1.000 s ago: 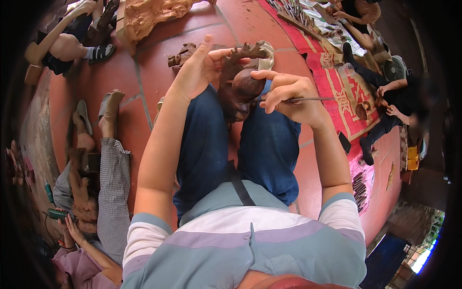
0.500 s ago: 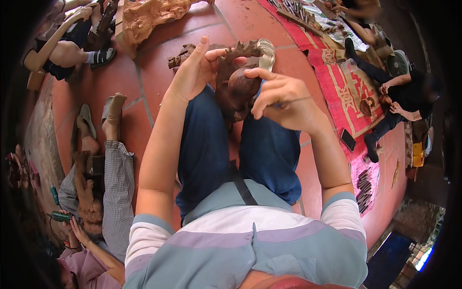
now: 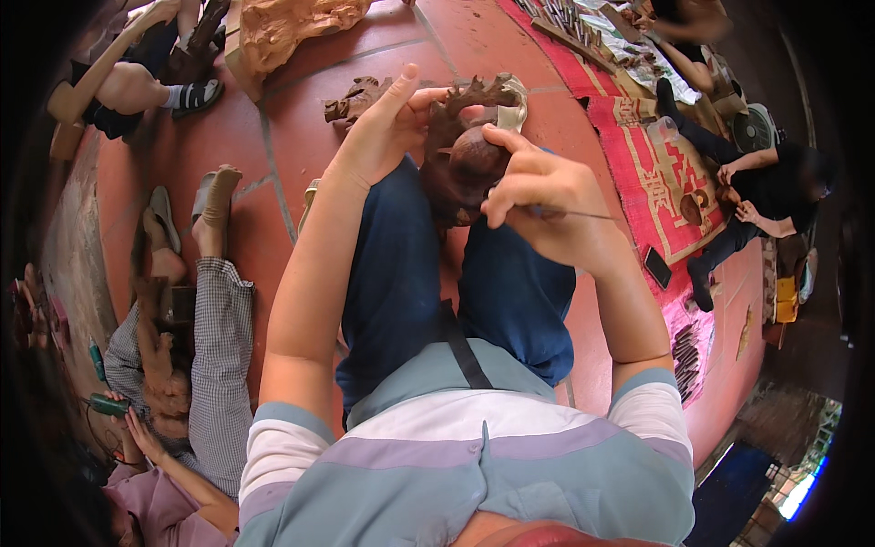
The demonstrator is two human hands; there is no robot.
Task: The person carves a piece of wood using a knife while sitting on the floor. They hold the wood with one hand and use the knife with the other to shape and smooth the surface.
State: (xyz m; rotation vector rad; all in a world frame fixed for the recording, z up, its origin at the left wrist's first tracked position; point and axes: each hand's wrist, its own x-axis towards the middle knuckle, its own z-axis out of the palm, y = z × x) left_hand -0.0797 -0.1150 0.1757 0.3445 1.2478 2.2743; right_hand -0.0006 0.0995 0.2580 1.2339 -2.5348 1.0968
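Observation:
A dark brown wood carving, with a smooth rounded part and a jagged, branching upper edge, rests between my knees. My left hand grips its left side, thumb raised and fingers partly hidden behind the wood. My right hand is closed around a thin, rod-like tool, whose rear end sticks out to the right. The right index finger touches the rounded part of the carving. The tool's working tip is hidden by the hand and the wood.
A large orange-brown wood carving stands ahead on the tiled floor. To the right lie a red patterned mat, a phone and several dark tools. Co-workers sit left and right; one at lower left holds a green power tool.
Both my hands and the carving have shifted slightly right. The tool's rear end has swung from pointing slightly upward to slightly downward in the picture, and more of it shows.

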